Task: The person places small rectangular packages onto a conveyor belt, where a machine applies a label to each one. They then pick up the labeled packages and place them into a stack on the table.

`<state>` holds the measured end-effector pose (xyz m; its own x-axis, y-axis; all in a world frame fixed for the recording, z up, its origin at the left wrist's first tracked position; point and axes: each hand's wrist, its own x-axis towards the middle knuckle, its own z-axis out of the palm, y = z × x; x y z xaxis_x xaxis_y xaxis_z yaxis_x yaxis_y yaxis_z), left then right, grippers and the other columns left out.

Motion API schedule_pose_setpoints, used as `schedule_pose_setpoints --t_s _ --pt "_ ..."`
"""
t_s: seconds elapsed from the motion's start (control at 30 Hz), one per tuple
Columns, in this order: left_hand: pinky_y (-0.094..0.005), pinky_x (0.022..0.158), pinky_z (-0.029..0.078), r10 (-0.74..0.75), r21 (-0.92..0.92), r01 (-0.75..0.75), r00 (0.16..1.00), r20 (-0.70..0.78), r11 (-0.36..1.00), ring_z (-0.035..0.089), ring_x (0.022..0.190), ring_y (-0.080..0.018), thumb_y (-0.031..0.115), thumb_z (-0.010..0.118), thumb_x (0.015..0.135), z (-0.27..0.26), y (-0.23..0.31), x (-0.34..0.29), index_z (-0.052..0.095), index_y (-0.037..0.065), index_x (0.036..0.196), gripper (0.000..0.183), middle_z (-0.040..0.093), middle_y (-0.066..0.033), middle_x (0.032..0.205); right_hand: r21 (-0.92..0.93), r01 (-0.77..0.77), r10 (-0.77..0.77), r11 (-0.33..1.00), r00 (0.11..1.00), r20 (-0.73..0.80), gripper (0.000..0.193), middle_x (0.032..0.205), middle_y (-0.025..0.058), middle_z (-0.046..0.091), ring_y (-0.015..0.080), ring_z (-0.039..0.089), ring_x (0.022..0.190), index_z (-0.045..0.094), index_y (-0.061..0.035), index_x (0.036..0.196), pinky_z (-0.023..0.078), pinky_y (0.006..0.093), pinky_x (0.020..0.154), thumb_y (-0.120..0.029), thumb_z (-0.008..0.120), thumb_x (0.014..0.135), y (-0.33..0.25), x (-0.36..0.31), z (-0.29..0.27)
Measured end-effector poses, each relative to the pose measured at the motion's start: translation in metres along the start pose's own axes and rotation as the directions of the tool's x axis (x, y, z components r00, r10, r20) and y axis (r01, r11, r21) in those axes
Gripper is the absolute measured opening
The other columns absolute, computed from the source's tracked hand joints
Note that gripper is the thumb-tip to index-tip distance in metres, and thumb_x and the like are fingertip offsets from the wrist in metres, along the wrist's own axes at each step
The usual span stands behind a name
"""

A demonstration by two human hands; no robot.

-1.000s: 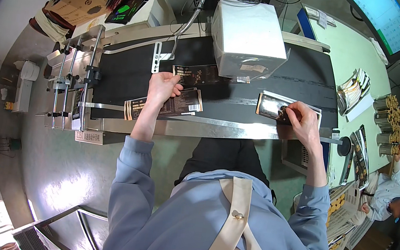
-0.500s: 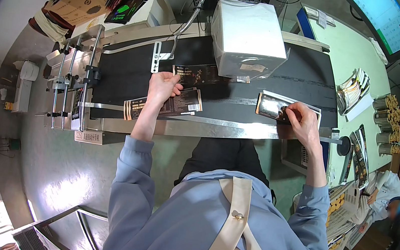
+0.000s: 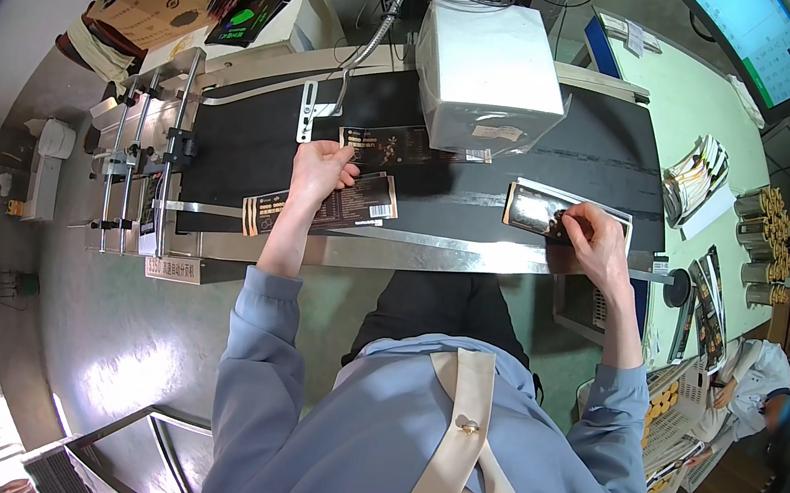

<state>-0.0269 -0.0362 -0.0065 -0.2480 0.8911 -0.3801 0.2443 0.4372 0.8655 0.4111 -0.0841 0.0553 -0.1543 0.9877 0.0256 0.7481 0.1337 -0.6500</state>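
Moved: co-worker's arm [image 3: 751, 361] lowered; L grip [image 3: 318, 177], R grip [image 3: 597, 245] abt. same.
Near packets [image 3: 352, 205]: on blk belt [image 3: 250, 133], by L grip, long axis approx. L–R, R ends angled away.
R stack [image 3: 531, 211]: R fingertips at its R half; pinch unclear.
L fingers: curled, can't tell if gripping.
Far packet [image 3: 396, 147]: beyond/R of L fingertips, long axis L–R twd white box [image 3: 489, 59]; L grip nearer.

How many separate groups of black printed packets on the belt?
3: near-left group, beneath the left wrist; far group, beside the white box; right group, at the right hand. Overlaps may hide more packets.
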Motion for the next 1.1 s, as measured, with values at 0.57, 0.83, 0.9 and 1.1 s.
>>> schedule_pose_setpoints --t_s 0.57,0.83,0.9,1.1 --pt "-0.0256 0.053 0.050 0.111 0.205 -0.089 0.989 -0.096 0.975 0.062 0.053 -0.0080 0.017 0.065 0.099 0.007 0.013 -0.007 0.073 -0.004 0.093 0.023 0.072 -0.0068 0.069 0.026 -0.004 0.004 1.000 1.000 -0.013 0.017 0.086 0.0161 0.071 0.0254 0.066 0.068 0.070 0.0022 0.098 0.052 0.0355 0.065 -0.014 0.069 0.094 0.011 -0.006 0.000" --pt "-0.0260 0.053 0.050 0.133 0.213 -0.110 0.986 -0.096 0.971 0.063 0.053 -0.0085 0.016 0.066 0.098 0.007 0.013 -0.004 0.073 -0.004 0.093 0.022 0.072 -0.0071 0.070 0.005 -0.026 0.026 1.000 1.000 -0.004 0.016 0.087 0.0159 0.071 0.0254 0.068 0.071 0.069 0.0023 0.098 0.053 0.0359 0.067 -0.014 0.069 0.094 0.013 -0.007 0.000" --pt "-0.0261 0.054 0.050 0.125 0.213 -0.102 0.988 -0.096 0.972 0.063 0.053 -0.0084 0.016 0.066 0.098 0.007 0.014 -0.004 0.073 -0.004 0.094 0.022 0.072 -0.0069 0.070 0.016 -0.019 0.019 1.000 1.000 -0.005 0.016 0.087 0.0160 0.071 0.0257 0.068 0.072 0.069 0.0024 0.098 0.053 0.0360 0.067 -0.013 0.069 0.094 0.013 -0.006 0.000" --pt "-0.0259 0.054 0.050 0.110 0.215 -0.087 0.989 -0.100 0.973 0.062 0.053 -0.0083 0.016 0.066 0.098 0.007 0.014 -0.004 0.073 -0.003 0.095 0.021 0.072 -0.0063 0.070 0.015 -0.018 0.018 1.000 1.000 -0.007 0.016 0.086 0.0159 0.071 0.0257 0.068 0.073 0.070 0.0022 0.098 0.053 0.0357 0.068 -0.013 0.069 0.094 0.015 -0.007 0.000"
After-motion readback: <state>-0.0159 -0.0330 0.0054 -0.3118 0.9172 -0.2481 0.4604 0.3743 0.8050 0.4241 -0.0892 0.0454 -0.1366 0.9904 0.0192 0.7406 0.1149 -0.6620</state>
